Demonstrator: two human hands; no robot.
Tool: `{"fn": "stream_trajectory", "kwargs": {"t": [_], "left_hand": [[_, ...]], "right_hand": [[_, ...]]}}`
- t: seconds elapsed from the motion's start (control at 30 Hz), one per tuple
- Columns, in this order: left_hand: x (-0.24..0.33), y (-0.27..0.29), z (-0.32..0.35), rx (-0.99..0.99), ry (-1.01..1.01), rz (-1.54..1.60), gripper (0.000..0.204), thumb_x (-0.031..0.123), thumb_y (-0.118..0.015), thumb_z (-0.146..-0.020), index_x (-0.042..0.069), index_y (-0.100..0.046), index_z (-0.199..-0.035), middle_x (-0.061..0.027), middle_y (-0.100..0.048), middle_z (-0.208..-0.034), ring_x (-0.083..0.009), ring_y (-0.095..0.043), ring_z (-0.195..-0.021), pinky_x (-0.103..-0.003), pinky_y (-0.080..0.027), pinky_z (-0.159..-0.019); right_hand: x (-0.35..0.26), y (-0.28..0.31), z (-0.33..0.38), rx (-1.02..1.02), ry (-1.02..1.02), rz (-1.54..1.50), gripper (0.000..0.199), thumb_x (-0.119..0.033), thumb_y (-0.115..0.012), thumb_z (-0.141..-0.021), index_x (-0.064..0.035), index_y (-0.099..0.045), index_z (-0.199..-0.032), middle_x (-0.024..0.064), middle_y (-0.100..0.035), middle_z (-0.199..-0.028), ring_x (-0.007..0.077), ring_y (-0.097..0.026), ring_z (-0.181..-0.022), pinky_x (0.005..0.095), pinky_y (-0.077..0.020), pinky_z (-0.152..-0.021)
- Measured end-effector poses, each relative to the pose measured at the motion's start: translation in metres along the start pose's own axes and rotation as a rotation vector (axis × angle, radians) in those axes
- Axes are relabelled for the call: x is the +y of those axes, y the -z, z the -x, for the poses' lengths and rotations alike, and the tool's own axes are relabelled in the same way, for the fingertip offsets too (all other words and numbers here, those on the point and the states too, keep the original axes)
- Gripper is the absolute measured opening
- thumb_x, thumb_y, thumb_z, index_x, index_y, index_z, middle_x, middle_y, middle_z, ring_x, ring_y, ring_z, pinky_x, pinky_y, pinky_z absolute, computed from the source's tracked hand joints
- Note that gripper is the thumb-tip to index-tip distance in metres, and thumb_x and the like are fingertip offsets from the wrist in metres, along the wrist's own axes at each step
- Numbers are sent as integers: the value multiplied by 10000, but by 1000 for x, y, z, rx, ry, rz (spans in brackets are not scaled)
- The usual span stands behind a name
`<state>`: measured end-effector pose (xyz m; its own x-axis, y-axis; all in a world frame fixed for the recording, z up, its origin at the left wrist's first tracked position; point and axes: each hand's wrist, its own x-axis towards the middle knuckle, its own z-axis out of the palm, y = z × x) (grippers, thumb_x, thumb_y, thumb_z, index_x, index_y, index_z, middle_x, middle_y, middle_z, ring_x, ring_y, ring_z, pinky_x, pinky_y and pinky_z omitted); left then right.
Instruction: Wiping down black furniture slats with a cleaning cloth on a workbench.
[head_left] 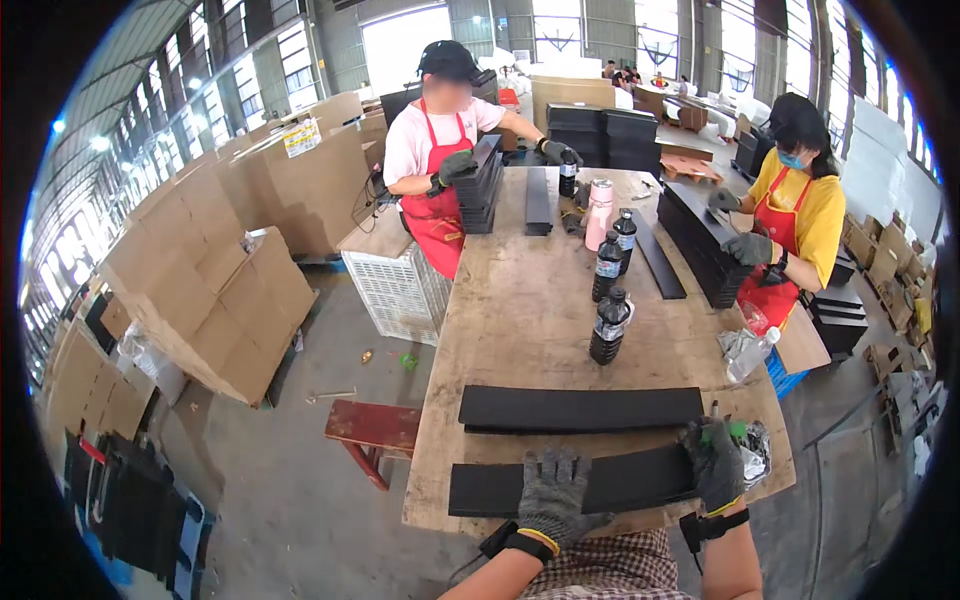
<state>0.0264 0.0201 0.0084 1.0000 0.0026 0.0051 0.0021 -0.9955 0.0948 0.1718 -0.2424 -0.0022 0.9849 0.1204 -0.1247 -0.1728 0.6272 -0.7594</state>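
My left hand [555,495], in a dark grey knit glove, lies flat with its fingers extended on a long black board [640,482] near the table's front edge. At the right end of that board is my gloved right hand [714,468], its fingers curled. A thin pen-like tip rises above this hand, and a small green piece [738,429] shows beside its fingers; what it grips is partly hidden. Just beyond lies a stack of black boards [580,409], parallel to the first. Crumpled silvery wrapping [755,452] sits to the right of my right hand.
Dark bottles [611,328] and a pink flask [599,213] stand mid-table; a clear bottle [752,357] is at the right edge. Two gloved co-workers handle black board stacks [700,240] at the far sides. A red stool [374,426] and cardboard [230,310] are left.
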Motion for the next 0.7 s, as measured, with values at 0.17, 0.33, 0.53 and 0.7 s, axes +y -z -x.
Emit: {"fn": "stream_trajectory", "kwargs": {"t": [0.17, 0.33, 0.53, 0.7], "left_hand": [[1, 0, 2, 4, -8, 12, 1077, 832, -556, -822, 92, -394, -1588, -235, -427, -1574, -435, -346, -1487, -684, -147, -1225], [-9, -2, 9, 93, 27, 72, 1073, 791, -604, -806, 70, -402, -1575, -237, -421, -1581, -435, -351, -1486, -680, -148, -1229], [0, -24, -7, 93, 41, 68, 826, 577, -562, -951, 65, -389, -1577, -192, -421, -1596, -380, -361, -1492, -592, -222, -1241], [5, -78, -10, 251, 124, 421, 651, 464, -466, -1043, 121, -370, -1588, -112, -368, -1660, -310, -346, -1520, -435, -274, -1248]], "right_hand": [[-12, -69, 6, -298, 208, 587, 210, -147, -695, -1001, -14, -685, -1163, 90, -706, -1118, 236, -692, -1041, 400, -601, -906], [11, -201, 9, -663, -156, 838, 247, -152, -715, -974, -15, -703, -1178, 68, -724, -1149, 199, -683, -1057, 356, -568, -921], [123, -272, -3, -1282, 318, 1297, 299, -237, -748, -865, -153, -732, -1151, 145, -740, -1122, 352, -686, -1085, 438, -535, -988], [185, -315, 41, -1744, 203, 1542, 331, -273, -813, -793, -144, -761, -1093, 145, -741, -1084, 354, -691, -1052, 441, -539, -950]]}}
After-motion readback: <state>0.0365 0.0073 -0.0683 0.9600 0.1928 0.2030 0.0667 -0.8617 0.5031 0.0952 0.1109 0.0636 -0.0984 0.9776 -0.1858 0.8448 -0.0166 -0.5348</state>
